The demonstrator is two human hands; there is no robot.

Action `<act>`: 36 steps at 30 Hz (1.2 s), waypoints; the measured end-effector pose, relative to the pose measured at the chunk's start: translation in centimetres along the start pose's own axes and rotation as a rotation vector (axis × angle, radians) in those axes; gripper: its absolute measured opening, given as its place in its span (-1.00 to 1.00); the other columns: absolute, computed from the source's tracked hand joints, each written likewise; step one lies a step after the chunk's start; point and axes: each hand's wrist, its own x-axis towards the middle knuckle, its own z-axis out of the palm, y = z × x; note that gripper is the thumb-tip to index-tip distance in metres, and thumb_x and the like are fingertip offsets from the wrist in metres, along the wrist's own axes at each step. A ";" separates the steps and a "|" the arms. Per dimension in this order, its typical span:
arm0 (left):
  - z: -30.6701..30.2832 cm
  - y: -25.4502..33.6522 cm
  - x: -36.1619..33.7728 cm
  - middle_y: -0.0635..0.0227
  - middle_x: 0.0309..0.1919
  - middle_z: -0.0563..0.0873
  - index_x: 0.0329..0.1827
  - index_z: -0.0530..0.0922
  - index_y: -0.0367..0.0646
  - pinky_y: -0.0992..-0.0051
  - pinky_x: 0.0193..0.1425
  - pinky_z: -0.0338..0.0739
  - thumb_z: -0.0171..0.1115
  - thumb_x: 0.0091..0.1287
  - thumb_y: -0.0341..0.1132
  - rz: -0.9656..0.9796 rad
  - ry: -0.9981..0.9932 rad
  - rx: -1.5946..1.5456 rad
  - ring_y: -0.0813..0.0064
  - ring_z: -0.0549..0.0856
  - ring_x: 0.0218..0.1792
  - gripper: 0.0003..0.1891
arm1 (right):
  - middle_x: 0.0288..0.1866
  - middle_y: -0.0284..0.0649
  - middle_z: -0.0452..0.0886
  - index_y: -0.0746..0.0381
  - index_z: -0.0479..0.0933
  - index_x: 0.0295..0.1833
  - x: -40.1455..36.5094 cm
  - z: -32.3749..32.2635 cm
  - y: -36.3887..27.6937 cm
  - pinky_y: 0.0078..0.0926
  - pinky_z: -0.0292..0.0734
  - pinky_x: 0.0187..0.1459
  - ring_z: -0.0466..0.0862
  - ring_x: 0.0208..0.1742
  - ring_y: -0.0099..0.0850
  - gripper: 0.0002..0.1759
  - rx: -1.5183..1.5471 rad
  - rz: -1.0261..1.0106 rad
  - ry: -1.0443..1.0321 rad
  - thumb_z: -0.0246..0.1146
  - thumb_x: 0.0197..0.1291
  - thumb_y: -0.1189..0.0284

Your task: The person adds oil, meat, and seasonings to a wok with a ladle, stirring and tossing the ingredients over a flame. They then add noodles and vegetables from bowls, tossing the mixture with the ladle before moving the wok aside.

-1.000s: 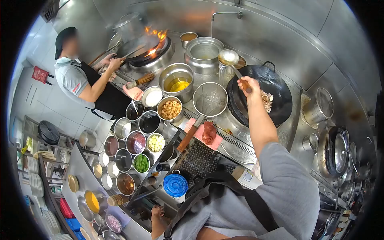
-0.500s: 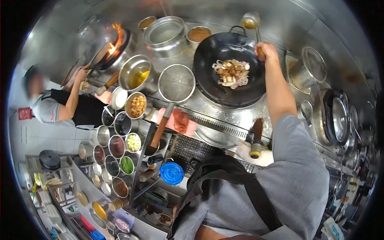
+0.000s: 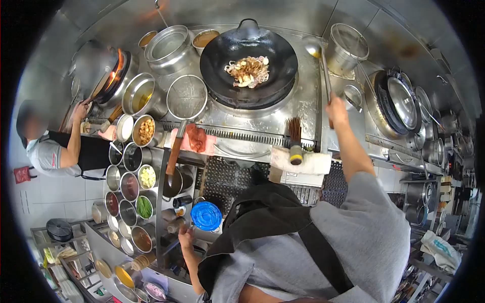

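My right hand [image 3: 337, 112] is wrapped around the handle of a ladle [image 3: 326, 70], which is raised right of the wok with yellowish liquid in its bowl. Pale and browned sliced pieces [image 3: 247, 71] lie in the middle of the black wok [image 3: 280, 55], which sits on the burner. Low in the view, my left hand [image 3: 186, 237] is beside a round blue lid or basin [image 3: 206, 216], by a thin grey bar; what its fingers hold I cannot tell. A round mesh strainer [image 3: 187, 97] with a wooden handle rests left of the wok.
A bristle brush [image 3: 295, 141] stands by a folded cloth [image 3: 308, 162] at the stove front. Several ingredient tins, one with green strips [image 3: 144, 207], fill the left. Another person [image 3: 65, 151] works at a flaming wok [image 3: 116, 76]. A tall mesh-topped pot [image 3: 347, 48] stands back right.
My right hand has brought the ladle away from the wok to its right side. My left hand has come into view near the blue lid. The whole view has shifted.
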 end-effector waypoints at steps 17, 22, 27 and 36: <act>-10.1 -17.0 -15.2 -0.05 0.11 0.49 0.09 0.46 -0.31 0.20 0.22 0.36 0.24 0.05 -0.36 0.030 1.248 0.614 0.00 0.47 0.12 -0.52 | -0.55 -0.31 0.44 0.37 0.36 0.07 -33.0 -4.3 -2.6 -0.64 0.31 -0.74 0.40 -0.74 -0.60 -0.65 0.675 -0.006 -0.525 0.12 0.13 0.66; -10.0 -17.3 -18.8 0.02 0.15 0.45 0.07 0.41 -0.30 0.13 0.20 0.32 0.24 0.05 -0.20 -0.241 1.213 0.720 0.07 0.41 0.20 -0.47 | -0.60 -0.33 0.45 0.40 0.39 0.12 -31.7 -1.7 -5.9 -0.58 0.28 -0.72 0.37 -0.75 -0.60 -0.58 0.275 -0.281 -0.896 0.19 0.09 0.62; -10.0 -18.3 -18.0 0.16 0.17 0.44 0.10 0.39 -0.25 0.11 0.20 0.29 0.24 0.06 -0.16 -0.152 1.329 0.781 0.15 0.40 0.21 -0.44 | -0.56 -0.27 0.50 0.39 0.47 -0.12 -32.6 8.2 -16.0 -0.54 0.32 -0.69 0.45 -0.70 -0.54 -0.77 0.119 -0.417 -1.238 0.14 0.06 0.61; -10.2 -18.5 -17.2 0.12 0.14 0.45 0.09 0.40 -0.28 0.17 0.26 0.24 0.30 0.04 -0.19 -0.097 1.294 0.778 0.12 0.41 0.18 -0.44 | -0.36 0.11 0.63 0.38 0.50 -0.03 -34.0 37.4 -35.2 -0.28 0.56 -0.24 0.69 -0.31 -0.13 -0.54 -0.031 -1.062 -0.905 0.23 -0.12 0.41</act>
